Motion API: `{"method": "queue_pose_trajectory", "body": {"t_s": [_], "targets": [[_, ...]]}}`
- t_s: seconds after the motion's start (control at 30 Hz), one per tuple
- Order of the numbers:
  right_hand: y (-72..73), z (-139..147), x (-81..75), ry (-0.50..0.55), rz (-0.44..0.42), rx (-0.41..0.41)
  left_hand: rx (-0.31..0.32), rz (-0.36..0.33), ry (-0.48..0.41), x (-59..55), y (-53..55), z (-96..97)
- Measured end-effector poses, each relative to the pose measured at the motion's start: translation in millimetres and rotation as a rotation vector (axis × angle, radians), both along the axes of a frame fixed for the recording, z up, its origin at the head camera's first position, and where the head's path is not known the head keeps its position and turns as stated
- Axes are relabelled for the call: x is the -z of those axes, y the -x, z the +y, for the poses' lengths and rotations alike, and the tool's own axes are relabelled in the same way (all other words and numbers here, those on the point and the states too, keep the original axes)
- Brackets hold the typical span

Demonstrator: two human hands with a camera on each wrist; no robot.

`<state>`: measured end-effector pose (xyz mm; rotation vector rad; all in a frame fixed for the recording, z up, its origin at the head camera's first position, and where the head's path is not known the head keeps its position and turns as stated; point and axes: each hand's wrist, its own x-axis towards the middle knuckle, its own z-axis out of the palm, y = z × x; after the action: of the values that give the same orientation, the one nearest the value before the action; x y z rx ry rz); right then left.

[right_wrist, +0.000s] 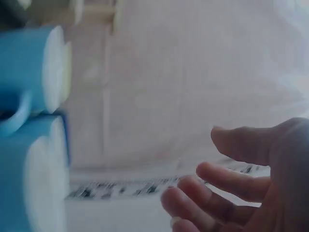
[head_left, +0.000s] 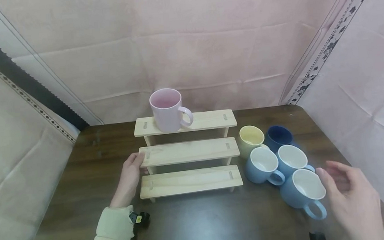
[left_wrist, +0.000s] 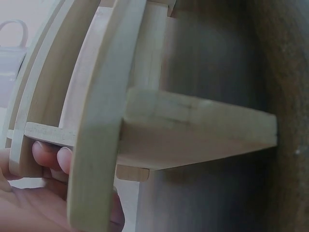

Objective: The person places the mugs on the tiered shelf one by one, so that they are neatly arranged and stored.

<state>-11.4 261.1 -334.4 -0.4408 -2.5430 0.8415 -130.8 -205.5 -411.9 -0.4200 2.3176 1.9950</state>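
My left hand (head_left: 132, 172) grips the left end of the middle board of a three-step wooden shelf rack (head_left: 187, 152). In the left wrist view, its fingertips (left_wrist: 64, 157) curl beside a support under the boards. A pale lilac mug (head_left: 167, 116) stands upright on the top board, handle to the right. My right hand (head_left: 354, 194) holds nothing, fingers loosely bent, just right of the front light blue mug (head_left: 292, 193). Two more light blue mugs, one at left (head_left: 257, 171) and one behind (head_left: 286, 164), stand close by with a yellow mug (head_left: 246, 146) and a dark blue mug (head_left: 277, 138).
All sits on a dark brown wooden table (head_left: 199, 223). The mug group is to the right of the rack, close to its end. Pale cloth hangs behind (head_left: 208, 59) and along both sides, with a patterned border (head_left: 330, 47) at the right corner.
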Motion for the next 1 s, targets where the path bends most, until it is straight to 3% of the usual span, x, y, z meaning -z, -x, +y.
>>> {"method": "queue_pose_trajectory", "body": {"t_s": [0.3, 0.47, 0.53, 0.63, 1.0], "targets": [[-15.0, 27, 37.1, -0.015, -0.196, 0.004, 0.006, -0.003, -0.018, 3.7, -2.2, 0.2], [-18.9, 35, 54.7, 0.01, -0.408, -0.047, -0.003, 0.001, -0.011, 3.0, -2.9, -1.2], [-18.4, 39, 61.1, 0.029, -0.53, -0.09, -0.006, 0.002, -0.011, 2.7, -2.7, -1.8], [-17.4, 45, 69.9, 0.027, -0.645, -0.164, -0.008, 0.0, -0.015, 2.6, -2.0, -2.2], [-16.2, 59, 94.0, 0.023, -0.721, -0.223, -0.005, -0.011, -0.021, 1.6, -2.3, -2.3]]}}
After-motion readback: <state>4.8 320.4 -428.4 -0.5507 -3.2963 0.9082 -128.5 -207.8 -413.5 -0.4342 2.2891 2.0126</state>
